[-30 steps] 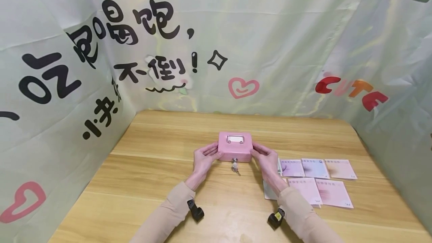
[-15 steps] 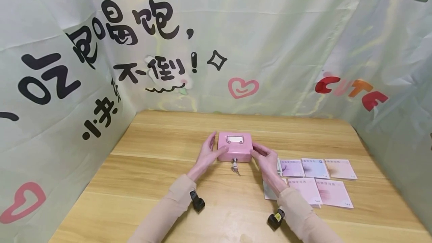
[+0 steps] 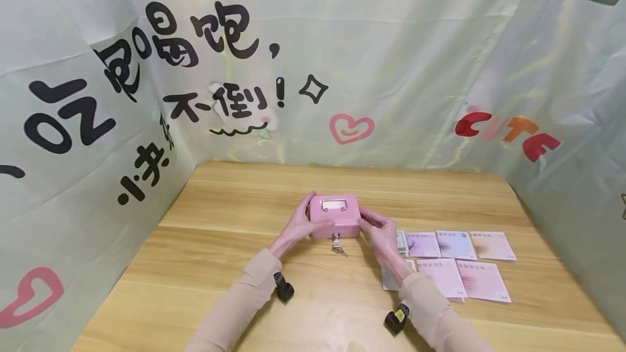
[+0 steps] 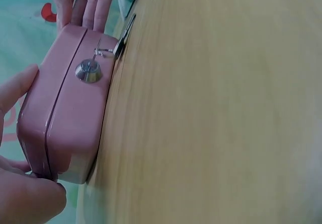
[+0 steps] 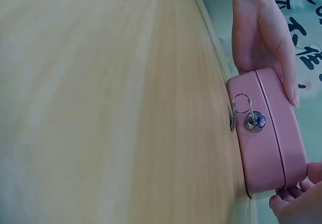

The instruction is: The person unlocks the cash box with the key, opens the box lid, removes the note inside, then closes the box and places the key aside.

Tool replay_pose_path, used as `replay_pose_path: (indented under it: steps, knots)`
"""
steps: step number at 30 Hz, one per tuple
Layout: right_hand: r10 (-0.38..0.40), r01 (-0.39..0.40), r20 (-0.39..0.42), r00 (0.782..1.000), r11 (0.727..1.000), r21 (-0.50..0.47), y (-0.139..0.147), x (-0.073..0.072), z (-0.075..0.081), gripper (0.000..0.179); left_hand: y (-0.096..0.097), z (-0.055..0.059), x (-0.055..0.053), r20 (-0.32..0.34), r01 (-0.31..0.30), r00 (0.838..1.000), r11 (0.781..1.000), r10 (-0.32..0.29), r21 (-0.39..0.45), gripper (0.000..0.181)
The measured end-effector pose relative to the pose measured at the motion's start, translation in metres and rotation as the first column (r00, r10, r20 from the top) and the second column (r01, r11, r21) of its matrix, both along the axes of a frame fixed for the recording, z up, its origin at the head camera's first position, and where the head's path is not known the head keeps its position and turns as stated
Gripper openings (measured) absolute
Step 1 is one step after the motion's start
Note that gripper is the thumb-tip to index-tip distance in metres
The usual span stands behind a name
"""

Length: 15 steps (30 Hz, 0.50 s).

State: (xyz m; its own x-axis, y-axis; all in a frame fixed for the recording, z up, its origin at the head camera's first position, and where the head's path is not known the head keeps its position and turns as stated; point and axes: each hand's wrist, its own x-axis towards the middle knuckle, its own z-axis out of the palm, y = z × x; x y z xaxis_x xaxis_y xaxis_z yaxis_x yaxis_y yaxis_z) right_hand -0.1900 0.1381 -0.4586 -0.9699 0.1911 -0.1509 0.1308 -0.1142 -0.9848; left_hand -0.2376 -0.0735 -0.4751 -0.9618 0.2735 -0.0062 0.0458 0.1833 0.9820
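A small pink cash box [image 3: 335,220] stands on the table with its lid down and a metal handle on top. A key with a ring sits in the round silver lock [image 4: 89,71] on its front. My left hand [image 3: 296,225] holds the box's left end, thumb laid over the lid's front and fingers along the side. At the other end my right hand [image 3: 383,236] grips the right side, thumb by the front corner. In the right wrist view the left thumb lies on the lid; the right fingers are partly hidden at the lower edge.
To the right, several practice banknotes [image 3: 484,281] in pink, purple, blue and green lie in two rows, some under the right forearm. The wooden table [image 3: 220,265] is bordered by printed cloth [image 3: 401,69] behind and at both sides.
Over the last second my left fingers loosened, spread and took hold of the box's side again. The box, with its key, has shifted slightly left and nearer, the right hand moving along.
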Motion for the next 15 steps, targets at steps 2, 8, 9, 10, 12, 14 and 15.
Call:
replay_pose_path:
  steps: [2, 8, 9, 10, 12, 14, 15]
  knots:
    - [0.014, -0.014, 0.005, 1.000, 1.000, -0.001, -0.001, 0.001, 0.000, 0.044, -0.002, -0.001, 0.000, -0.002, 0.012, 1.000, 1.000, -0.012, 0.004, 0.105]
    - [0.091, -0.091, 0.026, 0.995, 0.996, -0.026, -0.002, 0.008, 0.000, 0.048, -0.014, -0.001, 0.000, -0.001, 0.038, 0.999, 0.999, -0.038, -0.016, 0.099]
    - [0.110, -0.108, 0.032, 0.993, 0.993, -0.035, -0.002, 0.010, 0.001, 0.049, -0.016, 0.000, 0.000, 0.003, 0.034, 0.999, 0.999, -0.034, -0.024, 0.100]
    - [0.126, -0.124, 0.037, 0.991, 0.991, -0.040, -0.001, 0.011, 0.001, 0.050, -0.017, 0.000, 0.000, 0.007, 0.029, 1.000, 0.999, -0.029, -0.029, 0.100]
    - [0.154, -0.152, 0.053, 0.987, 0.987, -0.046, -0.001, 0.012, 0.003, 0.051, -0.018, 0.002, 0.000, 0.008, 0.014, 1.000, 0.999, -0.014, -0.051, 0.102]
    - [0.183, -0.180, 0.061, 0.981, 0.982, -0.051, 0.000, 0.014, 0.005, 0.053, -0.019, 0.003, -0.001, 0.003, -0.006, 1.000, 0.997, 0.006, -0.071, 0.103]
    - [0.193, -0.190, 0.064, 0.979, 0.981, -0.046, 0.001, 0.014, 0.006, 0.053, -0.019, 0.003, -0.002, -0.003, -0.016, 1.000, 0.997, 0.016, -0.079, 0.103]
